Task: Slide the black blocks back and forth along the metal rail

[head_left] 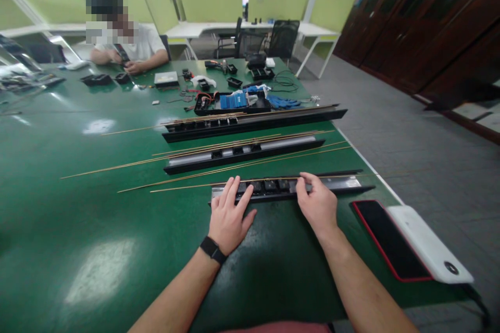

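Nearest me lies a black and silver channel-shaped rail (344, 182) with several small black blocks (271, 186) in its middle. My left hand (230, 216) rests on its left part, fingers stretched out and spread. A thin brass-coloured rod (183, 188) runs along the rail and passes by the fingers of both hands. Over the rail's right half, my right hand (318, 203) pinches the rod between thumb and forefinger; the exact contact is partly hidden by the fingers.
Two similar rails, a middle one (187, 159) and a far one (297, 116), lie beyond, with loose thin rods (105, 169). A black tray (203, 109) holds wires and a blue packet (233, 100). Right are a red-edged phone (390, 242) and a white device (429, 244). A person (133, 52) sits opposite.
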### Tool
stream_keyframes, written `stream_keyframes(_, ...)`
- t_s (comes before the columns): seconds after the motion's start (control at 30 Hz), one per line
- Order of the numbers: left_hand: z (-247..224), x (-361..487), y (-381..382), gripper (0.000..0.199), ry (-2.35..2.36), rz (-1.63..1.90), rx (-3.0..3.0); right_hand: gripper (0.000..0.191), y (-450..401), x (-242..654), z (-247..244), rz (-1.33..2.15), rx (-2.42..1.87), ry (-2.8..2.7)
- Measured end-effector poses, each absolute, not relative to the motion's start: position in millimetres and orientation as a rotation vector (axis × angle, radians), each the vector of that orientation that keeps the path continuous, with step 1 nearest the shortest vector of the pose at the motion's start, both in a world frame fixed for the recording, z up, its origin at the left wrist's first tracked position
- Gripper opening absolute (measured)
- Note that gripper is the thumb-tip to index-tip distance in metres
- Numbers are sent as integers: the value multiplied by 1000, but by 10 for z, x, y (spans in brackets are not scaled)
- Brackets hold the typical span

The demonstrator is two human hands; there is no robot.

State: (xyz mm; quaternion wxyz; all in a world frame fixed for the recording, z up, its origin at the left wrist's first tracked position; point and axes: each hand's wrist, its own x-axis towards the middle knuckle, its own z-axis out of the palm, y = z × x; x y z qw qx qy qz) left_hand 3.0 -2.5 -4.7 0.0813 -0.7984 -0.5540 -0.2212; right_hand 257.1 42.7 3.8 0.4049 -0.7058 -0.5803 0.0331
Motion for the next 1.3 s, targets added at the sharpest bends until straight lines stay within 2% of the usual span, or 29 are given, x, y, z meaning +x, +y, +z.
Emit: stream_keyframes(1.3, 41, 15, -41, 56, -1701, -628, -2412, 43, 392, 2535, 125, 144, -1851, -1516)
